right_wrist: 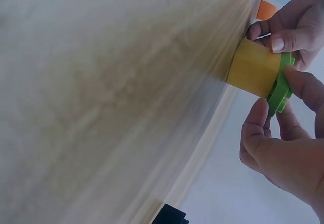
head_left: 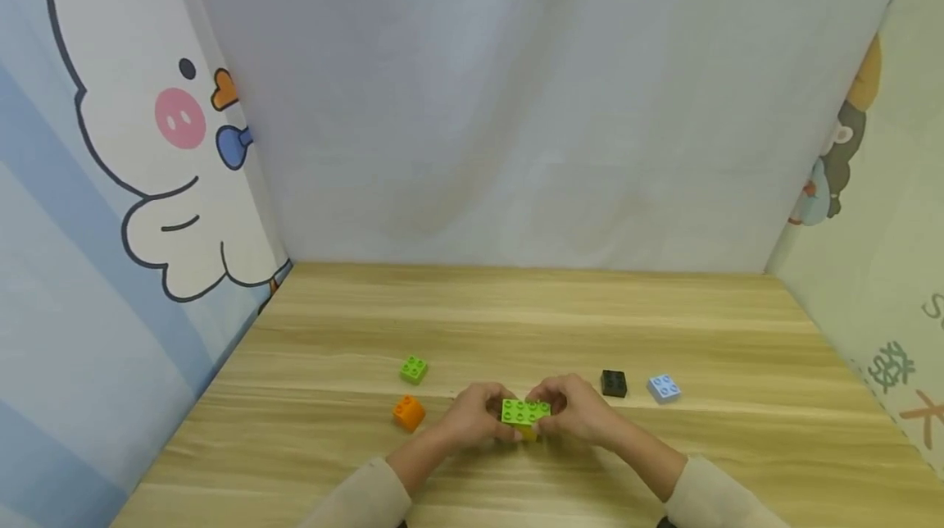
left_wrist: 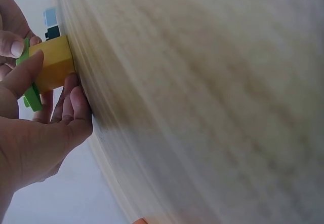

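Near the front middle of the table, a flat light-green toy brick (head_left: 525, 412) with two rows of studs lies on top of a taller yellow block (right_wrist: 254, 68). In the right wrist view the green brick sits slightly askew; whether it is pressed fully down I cannot tell. My left hand (head_left: 474, 416) grips the yellow block from the left, thumb and fingers on its sides, low by the tabletop. From the other side my right hand (head_left: 578, 413) pinches the green brick's right end between thumb and fingers. The yellow block stands upright on the table.
On the wooden table (head_left: 354, 298), a small green brick (head_left: 414, 370) and an orange brick (head_left: 409, 412) lie to the left. A black brick (head_left: 614, 383) and a light-blue brick (head_left: 664, 388) are to the right. Cloth walls (head_left: 516, 143) bound the back and sides.
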`<act>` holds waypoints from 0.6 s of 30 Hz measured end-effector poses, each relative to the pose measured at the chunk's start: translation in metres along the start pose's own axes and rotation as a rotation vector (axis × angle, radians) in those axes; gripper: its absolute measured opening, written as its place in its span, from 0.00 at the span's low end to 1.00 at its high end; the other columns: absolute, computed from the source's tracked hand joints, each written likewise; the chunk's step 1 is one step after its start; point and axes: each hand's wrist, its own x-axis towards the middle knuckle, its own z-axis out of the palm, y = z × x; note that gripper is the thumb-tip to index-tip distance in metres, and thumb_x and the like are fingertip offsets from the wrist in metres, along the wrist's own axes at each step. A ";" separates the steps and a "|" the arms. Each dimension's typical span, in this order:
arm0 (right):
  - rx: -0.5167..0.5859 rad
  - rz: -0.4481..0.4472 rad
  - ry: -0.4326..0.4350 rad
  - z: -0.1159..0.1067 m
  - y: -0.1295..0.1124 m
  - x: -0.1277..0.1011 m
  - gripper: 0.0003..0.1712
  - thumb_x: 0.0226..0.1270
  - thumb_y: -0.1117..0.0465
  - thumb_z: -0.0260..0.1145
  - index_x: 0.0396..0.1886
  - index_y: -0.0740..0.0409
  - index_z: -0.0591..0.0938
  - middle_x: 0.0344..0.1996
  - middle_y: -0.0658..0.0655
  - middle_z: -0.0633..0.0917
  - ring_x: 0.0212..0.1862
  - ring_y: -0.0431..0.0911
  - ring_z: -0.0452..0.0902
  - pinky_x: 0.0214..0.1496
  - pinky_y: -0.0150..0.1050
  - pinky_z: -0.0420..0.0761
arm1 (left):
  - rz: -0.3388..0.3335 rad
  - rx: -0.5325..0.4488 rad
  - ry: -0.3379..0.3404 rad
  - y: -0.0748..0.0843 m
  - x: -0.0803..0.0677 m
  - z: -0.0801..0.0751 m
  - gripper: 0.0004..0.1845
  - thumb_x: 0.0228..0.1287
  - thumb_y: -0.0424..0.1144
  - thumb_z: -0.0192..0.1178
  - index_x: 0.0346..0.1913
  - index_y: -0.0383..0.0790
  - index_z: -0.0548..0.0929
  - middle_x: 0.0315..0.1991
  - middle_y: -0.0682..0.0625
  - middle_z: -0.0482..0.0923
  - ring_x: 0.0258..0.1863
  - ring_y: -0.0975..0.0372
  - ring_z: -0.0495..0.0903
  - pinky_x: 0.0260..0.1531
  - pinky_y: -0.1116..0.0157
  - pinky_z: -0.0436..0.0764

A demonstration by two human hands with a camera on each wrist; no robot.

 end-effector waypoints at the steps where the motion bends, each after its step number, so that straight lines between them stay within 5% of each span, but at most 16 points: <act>1: 0.010 0.009 0.000 0.000 0.001 -0.001 0.17 0.56 0.70 0.77 0.46 0.68 0.86 0.37 0.53 0.85 0.35 0.45 0.73 0.38 0.33 0.74 | -0.003 -0.003 -0.003 0.000 0.000 0.000 0.19 0.51 0.22 0.74 0.47 0.31 0.84 0.38 0.49 0.83 0.37 0.61 0.79 0.40 0.65 0.79; 18: 0.063 0.051 0.005 0.001 0.000 -0.001 0.18 0.56 0.72 0.76 0.47 0.69 0.85 0.36 0.53 0.84 0.36 0.46 0.73 0.38 0.33 0.74 | 0.030 -0.022 -0.034 -0.004 -0.001 -0.002 0.22 0.55 0.27 0.75 0.54 0.30 0.82 0.40 0.44 0.86 0.39 0.59 0.83 0.41 0.64 0.83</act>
